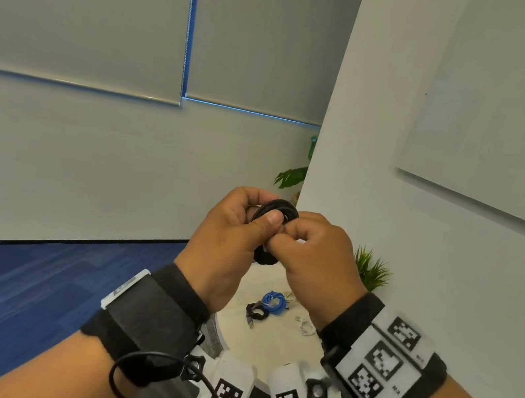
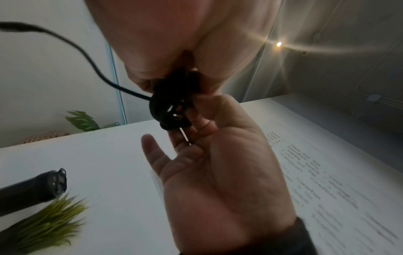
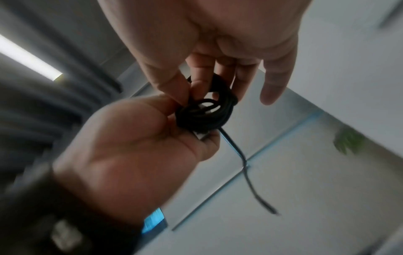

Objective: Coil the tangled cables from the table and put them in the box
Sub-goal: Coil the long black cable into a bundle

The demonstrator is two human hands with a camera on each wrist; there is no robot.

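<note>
Two hands meet in front of you, raised well above the worktop [image 1: 250, 346], and between them sits a small black cable coil [image 1: 278, 210]. Your left hand [image 1: 229, 245] grips the coil with the thumb pressed across its front and the fingers curled behind it. Your right hand [image 1: 317, 260] pinches the lower part of the same bundle, its fingertips tucked in against your left thumb. From the right wrist view the coil [image 3: 203, 114] is several tight loops, with a loose tail [image 3: 246, 170] hanging free below it; what looks like a light-coloured plug sits at the base of the bundle, though it is too blurred to be sure. In the left wrist view the coil [image 2: 170, 107] is caught between both sets of fingers.

Down on the round, pale worktop lie a coiled blue cable [image 1: 273, 301], a smaller dark cable bundle [image 1: 255, 312] touching it, and a thin white cable [image 1: 306, 326] a little to the right. A small green plant [image 1: 372, 269] stands against the wall just beyond your right hand, and a larger leafy plant [image 1: 293, 174] shows past the wall corner. Blue carpet [image 1: 13, 289] covers the floor to your left.
</note>
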